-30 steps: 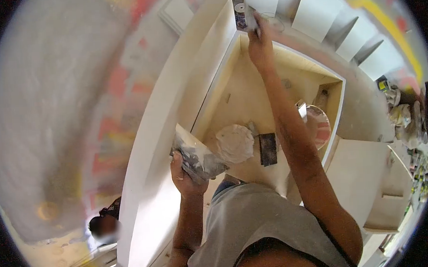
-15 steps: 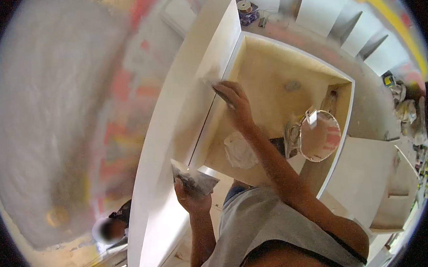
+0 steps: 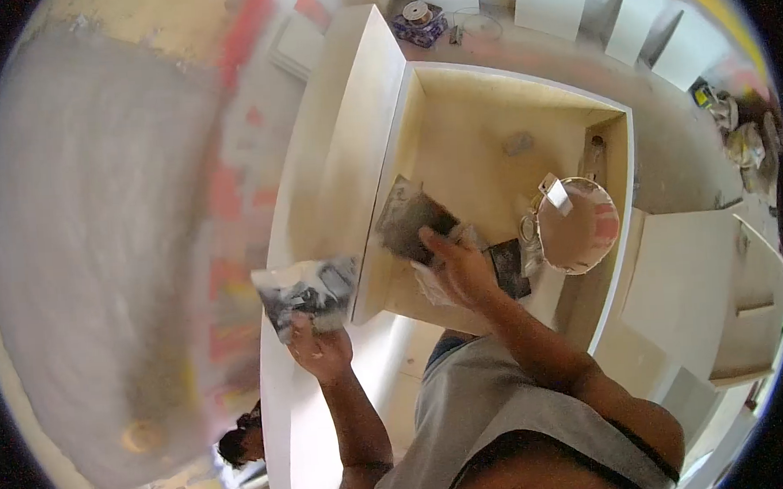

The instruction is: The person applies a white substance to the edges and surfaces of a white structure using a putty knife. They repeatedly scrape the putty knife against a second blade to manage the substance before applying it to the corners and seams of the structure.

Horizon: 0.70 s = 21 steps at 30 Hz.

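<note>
My left hand (image 3: 321, 345) grips a flat scraper blade (image 3: 307, 293) smeared with white filler, held up in front of the white panel. My right hand (image 3: 465, 272) is closed on a second, darker scraper (image 3: 410, 219), which is over the open cabinet box (image 3: 464, 117) near its left edge. Beyond my right fingers, a crumpled white bag or cloth (image 3: 431, 287) lies in the box, partly hidden. A black flat piece (image 3: 511, 269) sits beside my right wrist.
A round tub (image 3: 579, 235) with a white piece (image 3: 555, 193) on its rim stands in the box. The long white panel (image 3: 325, 168) rises along the left. A wire spool (image 3: 417, 13) is at the back. A person's head (image 3: 241, 440) shows at lower left.
My right hand has drawn back from the seam by the panel toward me, turning its scraper face into view. My left hand with its scraper has shifted left. The whole view has moved slightly.
</note>
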{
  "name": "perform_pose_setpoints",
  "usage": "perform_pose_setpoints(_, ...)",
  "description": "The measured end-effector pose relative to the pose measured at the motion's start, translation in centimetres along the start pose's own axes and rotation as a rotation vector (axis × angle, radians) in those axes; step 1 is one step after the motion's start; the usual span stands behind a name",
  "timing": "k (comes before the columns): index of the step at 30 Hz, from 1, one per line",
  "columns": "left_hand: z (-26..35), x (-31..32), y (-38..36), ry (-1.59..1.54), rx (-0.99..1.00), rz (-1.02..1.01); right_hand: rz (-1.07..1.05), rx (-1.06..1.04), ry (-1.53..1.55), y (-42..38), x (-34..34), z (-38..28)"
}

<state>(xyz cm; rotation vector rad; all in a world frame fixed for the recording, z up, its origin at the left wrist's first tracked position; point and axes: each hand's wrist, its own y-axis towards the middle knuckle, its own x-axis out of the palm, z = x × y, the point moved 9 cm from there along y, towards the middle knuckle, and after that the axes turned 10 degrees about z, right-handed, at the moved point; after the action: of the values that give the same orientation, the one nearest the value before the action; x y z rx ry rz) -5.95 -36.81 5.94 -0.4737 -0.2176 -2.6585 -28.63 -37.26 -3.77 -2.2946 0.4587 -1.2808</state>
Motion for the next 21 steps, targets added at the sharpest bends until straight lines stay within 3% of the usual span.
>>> perform_pose_setpoints(1, 0.1, 1.2, 0.5, -0.002, 0.003, -0.015, -0.073, 0.055, 0.201, -0.7, 1.8, -1.2)
perform_pose_setpoints(2, 1.9, 4.5, -0.2, 0.260, 0.218, -0.228, -0.072, 0.047, 0.209, -1.0, 1.8, -1.8)
perform_pose_setpoints(3, 3.0, 7.7, -1.7, 0.522, 0.433, -0.437, -0.192, 0.245, 0.262, -1.8, 2.8, -0.8)
perform_pose_setpoints(4, 3.7, 9.1, -2.2, 0.521, 0.435, -0.444, -0.314, 0.442, 0.311, -2.9, 3.9, 0.1)
perform_pose_setpoints(5, 3.3, 11.3, -3.1, 0.535, 0.333, -0.579, -0.283, 0.504, 0.322, -3.2, 4.0, 0.5)
perform_pose_setpoints(6, 2.4, 12.8, -3.8, 0.544, 0.234, -0.714, -0.288, 0.494, 0.320, -3.2, 3.9, 0.1)
perform_pose_setpoints(8, 1.8, 12.9, -3.2, 0.610, 0.280, -0.697, -0.214, 0.463, 0.121, -3.0, 2.1, -0.6)
perform_pose_setpoints(10, 1.3, 11.7, -2.1, 0.684, 0.319, -0.677, -0.274, 0.435, 0.118, -2.3, 2.9, -2.5)
perform_pose_setpoints(12, -0.6, 10.2, -3.5, 1.178, 0.691, -1.028, -0.230, 0.215, 0.151, -0.2, 3.4, -5.7)
perform_pose_setpoints(13, -1.7, 8.5, -3.1, 1.018, 0.507, -0.948, -0.154, 0.021, 0.065, 2.3, 3.1, -7.4)
perform_pose_setpoints(14, -2.5, 7.3, -4.0, 1.014, 0.505, -0.954, -0.076, -0.173, -0.021, 5.4, 2.5, -9.0)
perform_pose_setpoints(16, -2.4, 5.5, -3.5, 0.609, 0.211, -0.706, 0.032, -0.613, -0.605, 10.9, 1.1, -13.2)
perform_pose_setpoints(20, -3.3, 4.2, -4.8, 0.653, 0.208, -0.679, 0.313, -0.642, -0.828, 19.6, 3.2, -17.6)
perform_pose_setpoints(21, -3.7, 3.9, -5.0, 0.646, 0.122, -0.659, 0.314, -0.641, -0.823, 22.3, 3.5, -17.9)
